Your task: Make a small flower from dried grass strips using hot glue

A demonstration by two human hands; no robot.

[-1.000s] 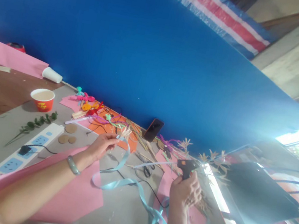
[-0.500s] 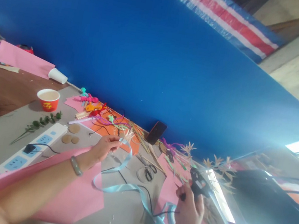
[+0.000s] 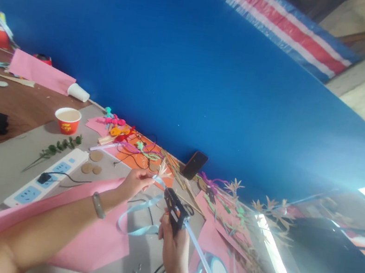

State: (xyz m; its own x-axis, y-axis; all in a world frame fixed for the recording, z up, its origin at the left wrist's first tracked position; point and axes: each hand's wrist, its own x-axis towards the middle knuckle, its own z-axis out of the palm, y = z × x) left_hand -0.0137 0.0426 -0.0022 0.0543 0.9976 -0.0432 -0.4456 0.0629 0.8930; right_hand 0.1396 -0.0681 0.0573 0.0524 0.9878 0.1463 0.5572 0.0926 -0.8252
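Note:
My left hand [image 3: 134,183] pinches the end of a light blue ribbon [image 3: 140,216] together with a small straw-coloured flower piece [image 3: 163,169]. A green bangle sits on that wrist. My right hand [image 3: 174,248] grips a black hot glue gun [image 3: 174,208], its nozzle pointing up and left, close to the ribbon end in my left fingers. The gun's black cord trails down past my right wrist. The ribbon loops over the grey table and a pink paper sheet [image 3: 80,236].
A white power strip [image 3: 44,178] with a plug lies at left, beside a green sprig [image 3: 58,148], brown card discs [image 3: 92,163] and a red paper cup [image 3: 67,120]. A phone [image 3: 195,165] leans on the blue board. Straw flowers, scissors and pink sheets lie at right.
My right hand has brought the glue gun from the right side of the table leftwards, up to the ribbon end. My left hand has stayed almost in place with the ribbon.

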